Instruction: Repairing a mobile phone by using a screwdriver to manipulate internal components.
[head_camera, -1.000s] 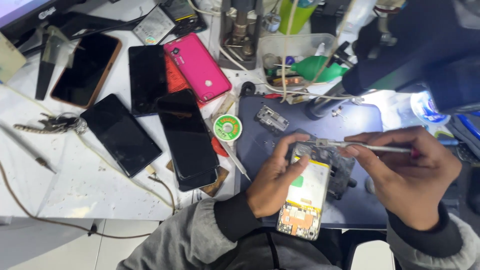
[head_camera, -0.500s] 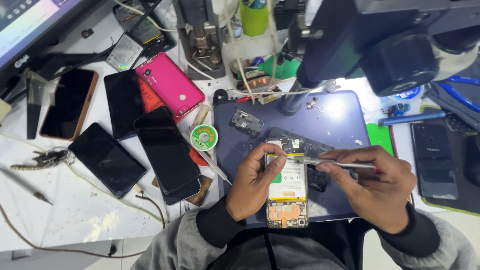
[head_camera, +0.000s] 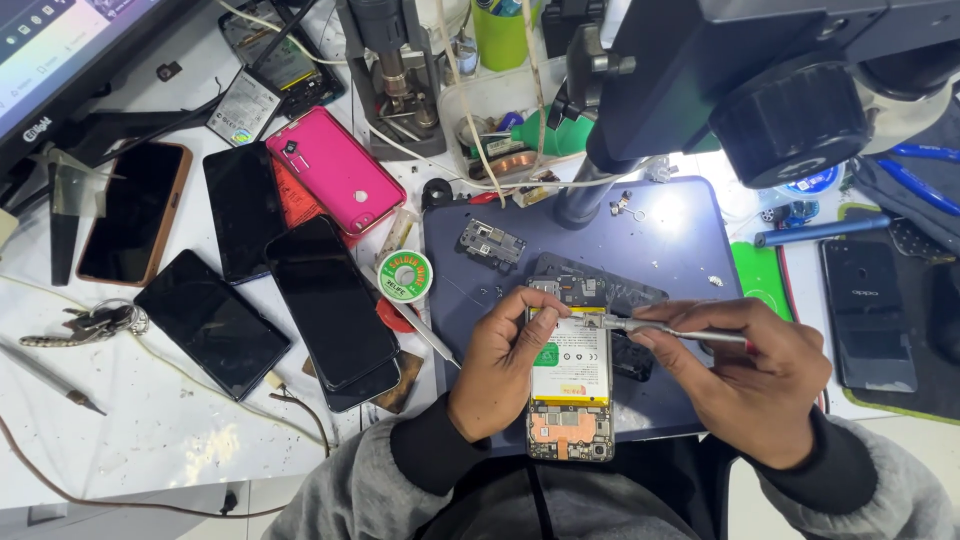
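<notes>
Your left hand (head_camera: 503, 368) grips the opened phone (head_camera: 571, 385) by its left edge, fingers curled over the side, holding it flat on the blue mat (head_camera: 680, 240) just in front of you. The phone lies back-off, with its pale battery showing and the circuit board at its near end. Your right hand (head_camera: 752, 378) pinches a slim metal tool (head_camera: 668, 331) — thumb and fingers closed round the shaft — and its tip touches the phone's upper edge, near the top of the battery. A loose circuit board (head_camera: 490, 243) sits on the mat beyond the phone. On the table (head_camera: 150, 440) to your left lie several dark phones, a pink phone (head_camera: 335, 170) and a green solder-wick spool (head_camera: 405, 276) — well apart from your hands.
</notes>
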